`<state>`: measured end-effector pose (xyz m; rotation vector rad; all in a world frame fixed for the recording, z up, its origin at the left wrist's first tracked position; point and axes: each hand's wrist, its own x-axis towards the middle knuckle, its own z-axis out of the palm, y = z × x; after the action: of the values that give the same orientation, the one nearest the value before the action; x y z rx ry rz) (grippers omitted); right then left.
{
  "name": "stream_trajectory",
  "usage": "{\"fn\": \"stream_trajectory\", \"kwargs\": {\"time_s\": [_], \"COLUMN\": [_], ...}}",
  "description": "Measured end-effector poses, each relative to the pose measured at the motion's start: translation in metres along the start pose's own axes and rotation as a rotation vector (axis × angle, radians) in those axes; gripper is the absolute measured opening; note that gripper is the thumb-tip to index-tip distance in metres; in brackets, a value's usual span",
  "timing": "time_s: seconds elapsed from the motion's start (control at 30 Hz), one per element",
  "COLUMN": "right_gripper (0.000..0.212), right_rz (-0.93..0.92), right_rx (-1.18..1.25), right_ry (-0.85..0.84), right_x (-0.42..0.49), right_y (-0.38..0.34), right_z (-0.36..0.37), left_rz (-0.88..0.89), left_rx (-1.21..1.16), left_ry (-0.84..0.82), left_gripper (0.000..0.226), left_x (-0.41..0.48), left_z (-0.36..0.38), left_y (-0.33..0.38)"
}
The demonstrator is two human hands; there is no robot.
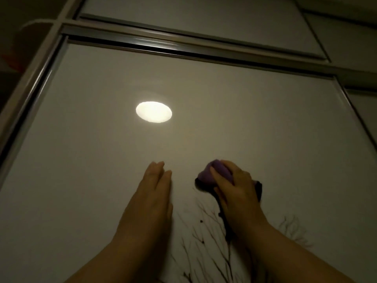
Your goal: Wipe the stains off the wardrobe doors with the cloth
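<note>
Nearest the lens, the left hand [152, 193] lies flat on the wardrobe door [91, 160], fingers straight and together, holding nothing and seemingly bracing. Just beside it, the right hand [234, 188] has its fingers curled over the bunched purple cloth [206, 173] and presses it against the pale panel. The door fills most of the view, bounded above and on both sides by a metal frame rail [142, 42], with another panel [183, 13] above and a neighbouring door [365, 111] to the right. A bright oval reflection [153, 112] sits well above the hands. Below the cloth spreads a dark branch pattern [206, 225], with small specks among the twigs. In this dim light it is hard to tell stain from print, so the wipe probably goes best with firm, overlapping strokes and a look after each pass. The left hand should brace the panel so a sliding door does not shift. Glare and shadow are the main hindrance, and the rail's edge may snag the cloth near the top.
</note>
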<state>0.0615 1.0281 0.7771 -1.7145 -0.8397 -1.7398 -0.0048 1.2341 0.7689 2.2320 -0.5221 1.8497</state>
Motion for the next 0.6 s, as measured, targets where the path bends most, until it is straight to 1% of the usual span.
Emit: {"fn": "stream_trajectory", "kwargs": {"time_s": [0.03,0.1,0.13,0.2,0.23,0.27,0.3,0.37,0.4,0.47,0.5,0.53,0.6], "right_gripper": [0.042,0.045,0.043,0.03,0.024,0.021,0.023,0.036,0.042,0.05,0.052,0.052,0.05], "right_rz": [-0.033,-0.04,-0.013,0.035,0.063,0.092,0.188,0.363,0.367,0.347,0.342,0.317,0.231], "right_rx": [-0.012,-0.038,0.003,0.192,0.317,0.363,0.416,0.44,0.352,0.192,0.179,0.172,0.176], "right_ry": [-0.064,-0.151,-0.195,-0.326,-0.357,-0.323,-0.245,-0.038,0.035,0.122,0.149,0.158,0.075], "right_x": [-0.015,-0.036,-0.042,-0.044,-0.039,-0.03,-0.019,0.01,0.028,0.064,0.079,0.089,0.085], "right_y": [0.001,0.003,0.005,0.007,0.01,0.017,0.029,0.061,0.077,0.096,0.096,0.095,0.085], "right_z": [-0.005,-0.017,-0.025,-0.045,-0.057,-0.068,-0.077,-0.09,-0.093,-0.094,-0.091,-0.085,-0.077], "left_rz": [0.004,0.011,0.022,0.01,-0.006,-0.005,0.006,0.026,0.016,-0.008,-0.014,-0.011,-0.008], "left_rx": [0.014,0.035,0.044,0.024,0.01,0.017,0.049,0.102,0.109,0.093,0.089,0.08,0.064], "left_ry": [-0.007,-0.018,-0.004,0.013,0.005,0.005,0.004,0.0,-0.01,-0.017,-0.014,0.009,0.033], "left_gripper": [0.061,0.062,0.063,0.063,0.063,0.064,0.065,0.068,0.067,0.064,0.063,0.063,0.063], "left_x": [0.003,0.007,0.008,0.009,0.009,0.01,0.011,0.016,0.019,0.026,0.03,0.036,0.046], "left_z": [0.003,0.009,0.012,0.017,0.021,0.023,0.026,0.032,0.035,0.041,0.045,0.047,0.054], "left_y": [0.003,0.011,0.015,0.025,0.029,0.033,0.037,0.047,0.053,0.065,0.07,0.078,0.094]}}
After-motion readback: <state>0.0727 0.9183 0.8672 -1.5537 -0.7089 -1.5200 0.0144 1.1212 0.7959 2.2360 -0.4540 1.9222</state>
